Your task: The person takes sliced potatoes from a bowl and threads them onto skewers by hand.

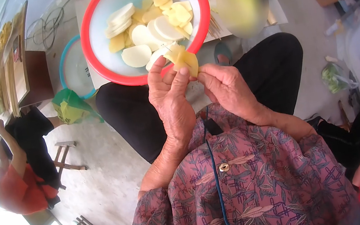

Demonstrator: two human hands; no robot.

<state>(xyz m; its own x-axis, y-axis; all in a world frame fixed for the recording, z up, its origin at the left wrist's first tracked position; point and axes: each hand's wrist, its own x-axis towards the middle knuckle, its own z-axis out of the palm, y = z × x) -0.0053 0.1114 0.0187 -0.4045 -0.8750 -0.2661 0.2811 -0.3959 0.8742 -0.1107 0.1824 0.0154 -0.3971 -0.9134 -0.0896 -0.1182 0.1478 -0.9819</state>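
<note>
Delicately held: yellow slices at the bowl's near rim

Clearly, the left hand (173, 109) has its thumb clamped over the yellow slices (187, 62), fingers behind. The right hand's (229, 87) thumb and forefinger meet at the slices' near edge; whether they grip the edge or something hidden there, I cannot tell. The pieces look thin, light and firm with a little bend, probably damp and slick, and apt to crack if bent sharply. They are best taken flat, thumb on one face and fingertips on the other, away from thin edges.

Just beyond, inside the bowl (86, 37), lie white slices (142, 35) and more yellow ones (177, 14), partly overlapping. Right of the bowl is something yellow-green (241, 0), blurred; left of it, a green bag (73, 104).
</note>
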